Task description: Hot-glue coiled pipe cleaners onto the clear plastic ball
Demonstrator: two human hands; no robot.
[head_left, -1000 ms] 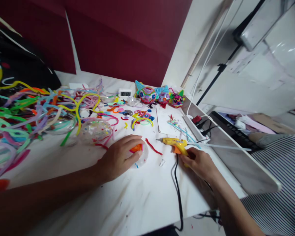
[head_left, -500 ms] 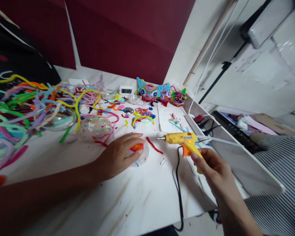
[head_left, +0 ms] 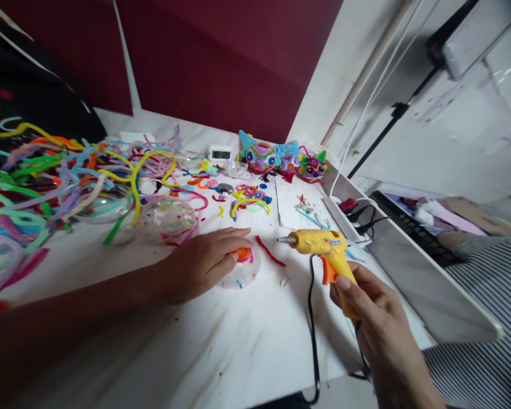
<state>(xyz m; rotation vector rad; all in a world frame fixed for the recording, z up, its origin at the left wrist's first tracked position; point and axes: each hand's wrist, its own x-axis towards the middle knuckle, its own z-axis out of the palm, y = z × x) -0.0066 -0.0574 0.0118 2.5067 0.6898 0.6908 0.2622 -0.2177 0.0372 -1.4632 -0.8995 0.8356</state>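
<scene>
- Stretching under everything is the white surface, streaked and littered with coloured scraps.
- Far to my left, a big tangled heap of pipe cleaners covers that side of the surface.
- My left hand lies flat near the middle, fingers stretched out loosely and not curled round anything, resting on a small clear plastic dome.
- My right hand is lifted off the surface at the right, its fingers wrapped tight round the handle of the hot glue gun.
- That yellow gun is level, with its orange trigger just above my thumb; its nozzle points left toward the dome but is clear of it.
- A black cord drops from the gun and runs off the near edge.
- A second clear dome, speckled inside, sits just beyond my left wrist.
- Three finished pipe-cleaner faces stand in a row at the back.
- An orange piece on top of the small dome touches my fingertips.
- A red pipe-cleaner scrap lies between dome and nozzle.
</scene>
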